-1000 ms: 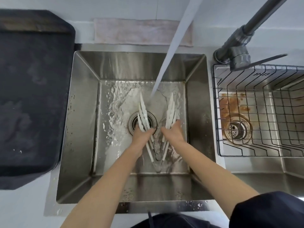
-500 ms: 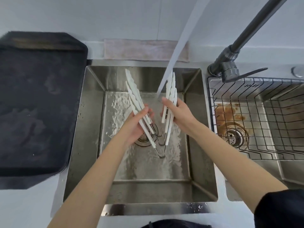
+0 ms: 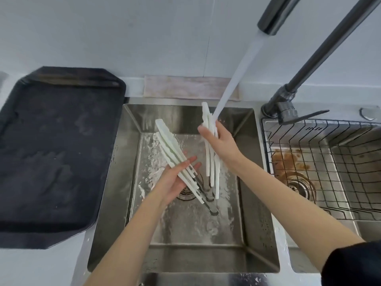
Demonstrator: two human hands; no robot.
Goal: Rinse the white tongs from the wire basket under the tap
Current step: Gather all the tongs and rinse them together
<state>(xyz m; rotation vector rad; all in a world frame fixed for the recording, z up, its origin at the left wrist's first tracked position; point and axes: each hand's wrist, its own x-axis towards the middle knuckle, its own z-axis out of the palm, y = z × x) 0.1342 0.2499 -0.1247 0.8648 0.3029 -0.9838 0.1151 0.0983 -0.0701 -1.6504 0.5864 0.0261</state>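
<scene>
From the head view, the white tongs are held above the sink, arms spread. The right hand grips 1 arm, whose tip meets the tap stream. The left hand cradles the other arm on nearly straight fingers. The wire basket sits right.

Both forearms were bare from elbow to wrist, the left hand and the right hand wore no gloves, rings or watch, and a dark, almost black sleeve covered the right upper arm at the lower right corner.
</scene>
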